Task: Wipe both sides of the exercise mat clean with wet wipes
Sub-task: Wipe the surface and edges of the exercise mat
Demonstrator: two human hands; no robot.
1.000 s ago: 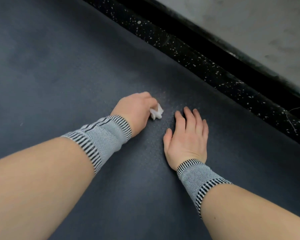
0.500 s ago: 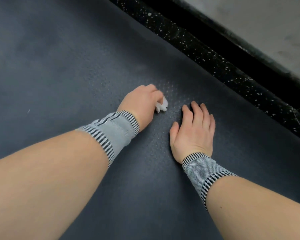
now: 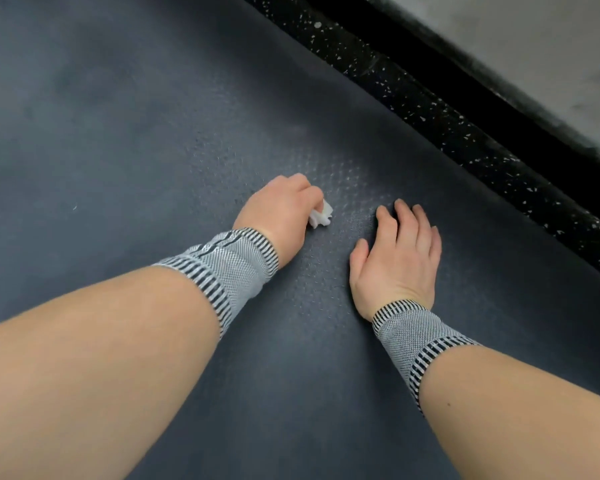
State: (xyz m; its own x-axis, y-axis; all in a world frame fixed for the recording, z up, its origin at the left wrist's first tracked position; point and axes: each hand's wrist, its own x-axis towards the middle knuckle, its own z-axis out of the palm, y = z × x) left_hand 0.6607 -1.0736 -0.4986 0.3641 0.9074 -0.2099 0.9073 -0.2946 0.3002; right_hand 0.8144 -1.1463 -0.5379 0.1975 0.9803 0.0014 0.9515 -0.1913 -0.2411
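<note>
On the mat (image 3: 125,140), left of centre, the left hand (image 3: 278,211) reaches far and rightward from the near-left corner, knuckles up, fingers curled round a crumpled white wipe (image 3: 321,214) that pokes out at its right side and touches the mat. A grey striped band (image 3: 227,268) wraps that wrist. Just right of it, apart from the wipe, the right hand (image 3: 397,261) lies palm down on the mat, fingers straight and close together, thumb spread leftward, its wrist in a matching band (image 3: 414,336). Dark blue-grey, the mat fills most of the view, with a fine dotted texture showing around the hands. Its far-right edge runs diagonally beside black speckled floor (image 3: 430,109), with a grey wall (image 3: 534,39) beyond.
</note>
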